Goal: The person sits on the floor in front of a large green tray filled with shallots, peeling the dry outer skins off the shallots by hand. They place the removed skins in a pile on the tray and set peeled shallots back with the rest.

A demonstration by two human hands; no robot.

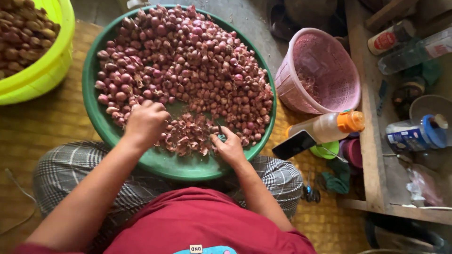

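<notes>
Landmark = green tray (101,123), resting on the lap.

Left hand (146,123): fingers curled loosely, knuckles up, laid on shallots (188,56) at the tray's near-left part. Whether a bulb is gripped underneath cannot be told.

Right hand (229,146): nearly closed, fingertips pinched round a small dark blade-like item (220,129) at the tray's near-right rim; item too small to identify for certain.

Peel scraps (188,135) are heaped btwn the two hands, on the tray's near side. Remaining tray area, mid to far, is covered w/ purple-red shallots, mostly unpeeled.

Right of tray, near: dark phone (293,145) leaned against a clear plastic bottle w/ orange cap (329,126), lying on its side. Scissors (309,192) are seen on the woven mat nearer the knee.

Right of tray, further: pink perforated basket (325,70), tilted, a few peel bits inside.

Far right, on wooden ledge: cylindrical tub w/ blue lid and blue-white label (414,134); beyond it a small bottle w/ red-white label (388,37), lying down.

Left of tray, far: lime-yellow basin (44,70), filled w/ brownish bulbs.
</notes>
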